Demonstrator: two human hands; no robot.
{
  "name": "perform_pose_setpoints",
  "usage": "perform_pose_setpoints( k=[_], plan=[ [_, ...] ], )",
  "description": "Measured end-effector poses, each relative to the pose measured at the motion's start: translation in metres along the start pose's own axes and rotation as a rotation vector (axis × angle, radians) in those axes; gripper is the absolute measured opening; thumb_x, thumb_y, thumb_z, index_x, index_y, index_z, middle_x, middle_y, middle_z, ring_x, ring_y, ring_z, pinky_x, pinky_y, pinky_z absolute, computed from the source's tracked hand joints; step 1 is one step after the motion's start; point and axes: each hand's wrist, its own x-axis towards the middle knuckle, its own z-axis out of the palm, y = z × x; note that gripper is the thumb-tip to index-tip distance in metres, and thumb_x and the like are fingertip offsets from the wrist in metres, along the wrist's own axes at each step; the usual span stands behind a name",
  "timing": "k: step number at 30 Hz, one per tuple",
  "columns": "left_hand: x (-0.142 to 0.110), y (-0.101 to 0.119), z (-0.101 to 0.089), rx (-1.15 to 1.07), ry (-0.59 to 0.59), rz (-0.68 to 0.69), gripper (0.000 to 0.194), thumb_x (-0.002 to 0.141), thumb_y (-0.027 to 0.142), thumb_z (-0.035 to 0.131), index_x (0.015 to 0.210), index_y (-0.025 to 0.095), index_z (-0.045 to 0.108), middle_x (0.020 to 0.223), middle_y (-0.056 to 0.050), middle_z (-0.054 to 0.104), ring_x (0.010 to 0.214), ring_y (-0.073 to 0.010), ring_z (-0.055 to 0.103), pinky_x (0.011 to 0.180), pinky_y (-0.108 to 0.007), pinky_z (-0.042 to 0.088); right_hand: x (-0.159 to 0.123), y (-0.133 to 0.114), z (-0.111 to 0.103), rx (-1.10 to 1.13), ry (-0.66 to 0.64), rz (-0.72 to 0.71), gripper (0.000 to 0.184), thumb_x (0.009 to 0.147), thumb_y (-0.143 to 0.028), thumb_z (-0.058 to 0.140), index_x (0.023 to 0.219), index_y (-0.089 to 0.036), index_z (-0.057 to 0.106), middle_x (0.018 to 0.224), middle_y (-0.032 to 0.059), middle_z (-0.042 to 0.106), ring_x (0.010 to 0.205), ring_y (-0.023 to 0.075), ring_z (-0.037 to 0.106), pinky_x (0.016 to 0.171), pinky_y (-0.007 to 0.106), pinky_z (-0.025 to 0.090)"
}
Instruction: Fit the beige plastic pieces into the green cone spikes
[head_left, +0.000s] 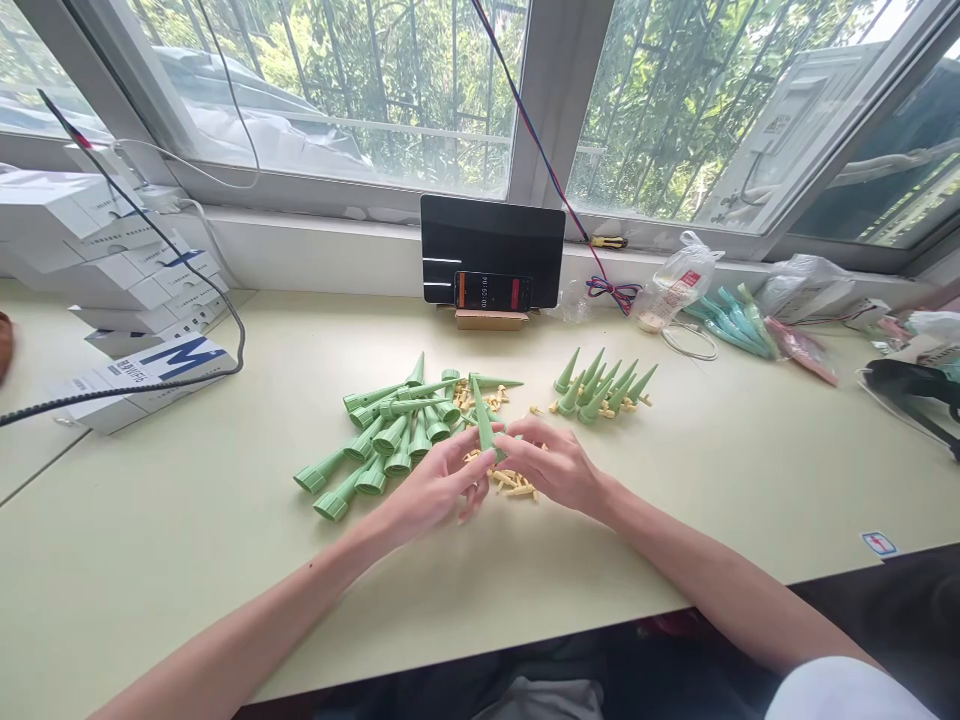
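The left hand [444, 476] pinches one green cone [484, 415] over the middle of the tabletop [225, 560], with the thin tip pointing up. The right hand [553, 464] has bent fingers touching the cone near its wide end — I cannot tell if they pinch a small yellow peg there too.

On the right, a little bunch of standing cones [604, 388] has yellow pegs at the bottom, so I think those are done. On the left, a bigger heap of cones [390, 432] is mostly lying down. I see no yellow on them, so they look left to do. Loose yellow pegs [517, 487] lie below and behind the hands.

The cone in the hands looks partway through. My guess is that less than half is done — some cones hide others, so I cannot count them all.
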Motion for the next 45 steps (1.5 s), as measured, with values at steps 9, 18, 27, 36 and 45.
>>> perform_pose_setpoints(
  k=[9,18,27,36,45],
  plan=[
    [0.003,-0.004,-0.004,-0.385,0.086,-0.057,0.030,0.091,0.040,0.064,0.111,0.019,0.057,0.055,0.005,0.050,0.047,-0.0087,0.049,0.040,-0.016,0.039,-0.005,0.006,0.004,-0.049,0.007,0.082,0.023,0.095,-0.021,0.058,0.118,-0.019,0.057,0.100,0.0090,0.066,0.068,0.0120,0.060,0.057,0.023,0.047],
    [0.001,0.003,-0.002,-0.508,0.078,-0.024,0.023,0.092,0.037,0.063,0.100,0.015,0.060,0.070,-0.002,0.064,0.043,-0.0051,0.050,0.040,-0.015,0.039,-0.004,0.010,-0.004,-0.087,0.043,0.180,0.020,0.100,-0.021,0.045,0.114,-0.020,0.059,0.098,0.0086,0.067,0.069,0.0120,0.061,0.054,0.022,0.045],
    [0.001,0.006,-0.003,-0.440,0.126,-0.042,0.037,0.088,0.043,0.067,0.111,0.015,0.061,0.066,-0.003,0.065,0.044,-0.0072,0.051,0.039,-0.017,0.037,-0.006,0.015,-0.004,-0.096,0.026,0.270,0.018,0.101,-0.025,0.045,0.108,-0.021,0.061,0.096,0.0061,0.068,0.054,0.0084,0.052,0.050,0.023,0.040],
    [0.006,0.004,-0.008,0.163,0.454,0.161,0.062,0.082,0.046,0.071,0.132,0.018,0.049,0.098,-0.010,0.072,0.044,-0.0115,0.059,0.039,-0.023,0.044,-0.004,0.012,0.001,-0.073,-0.134,0.291,0.020,0.101,-0.028,0.047,0.100,-0.017,0.064,0.089,0.0058,0.066,0.065,0.0116,0.056,0.059,0.023,0.043],
    [0.002,0.003,-0.008,0.385,0.560,0.236,0.032,0.078,0.038,0.075,0.104,0.022,0.064,0.098,-0.005,0.073,0.045,-0.0125,0.060,0.043,-0.023,0.044,-0.004,0.011,0.003,-0.107,-0.209,0.324,0.021,0.101,-0.028,0.048,0.098,-0.017,0.065,0.088,0.0054,0.065,0.068,0.0122,0.058,0.063,0.023,0.044]
  ],
)
